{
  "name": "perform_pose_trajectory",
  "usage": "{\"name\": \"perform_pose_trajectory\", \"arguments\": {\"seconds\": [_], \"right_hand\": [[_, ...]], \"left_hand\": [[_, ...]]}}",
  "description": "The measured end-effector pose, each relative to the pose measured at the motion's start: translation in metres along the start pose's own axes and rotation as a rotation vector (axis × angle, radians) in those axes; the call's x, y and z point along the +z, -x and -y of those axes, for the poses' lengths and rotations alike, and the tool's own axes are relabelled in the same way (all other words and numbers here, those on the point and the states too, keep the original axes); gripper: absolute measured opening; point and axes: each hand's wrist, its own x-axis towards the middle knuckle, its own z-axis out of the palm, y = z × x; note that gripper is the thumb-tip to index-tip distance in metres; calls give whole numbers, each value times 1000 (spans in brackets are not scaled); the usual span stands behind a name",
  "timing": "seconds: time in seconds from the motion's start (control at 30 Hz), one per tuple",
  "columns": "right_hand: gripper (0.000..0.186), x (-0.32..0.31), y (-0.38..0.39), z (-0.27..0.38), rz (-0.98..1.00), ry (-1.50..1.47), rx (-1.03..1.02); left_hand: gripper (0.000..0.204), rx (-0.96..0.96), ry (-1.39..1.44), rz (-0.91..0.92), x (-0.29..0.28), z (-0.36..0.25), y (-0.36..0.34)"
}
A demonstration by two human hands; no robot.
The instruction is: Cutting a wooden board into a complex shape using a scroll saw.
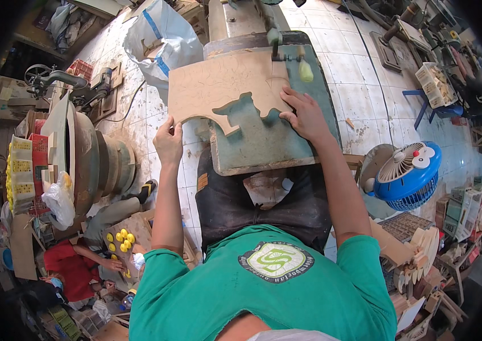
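A thin wooden board (224, 79) with curved cut-outs and pencilled outlines lies on the green worktable (264, 153) of a machine. My left hand (167, 139) pinches the board's left lower corner, thumb on top. My right hand (304, 116) lies on the board's right side, fingers stretched out and apart, thumb at the cut edge. The machine's arm (274, 40) comes down at the board's far right edge, just beyond my right fingertips. A pale yellow-green fitting (304, 68) on a short bar sits beside it.
A white woven sack (156, 40) stands beyond the board's left. An old machine (53, 79) and stacked crates (20, 170) are at left. A co-worker (70, 267) in red reaches toward yellow round pieces (121, 238) below left. A blue fan (408, 176) and wood offcuts (417, 256) are at right.
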Motion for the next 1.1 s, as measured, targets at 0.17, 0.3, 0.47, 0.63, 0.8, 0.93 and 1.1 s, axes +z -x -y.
{"name": "perform_pose_trajectory", "arguments": {"seconds": [0.17,0.3,0.47,0.63,0.8,0.93,1.1], "right_hand": [[56,1,0,-1,-11,15,43],[52,0,-1,-1,-40,62,0],[50,-2,-3,-1,-22,141,40],[43,2,-2,1,-79,125,24],[43,3,1,18,-151,159,38],[67,8,6,51,-135,248,224],[75,21,-5,78,-164,227,383]], "left_hand": [[41,-16,-39,8,-3,-4,13],[43,70,18,-35,-5,-6,26],[43,71,3,-29,-10,-9,45],[44,78,29,-46,-11,-15,62],[48,-37,91,-16,-16,-3,59],[61,-195,141,-25,-22,28,-3],[70,-5,60,75,-2,42,-96]]}}
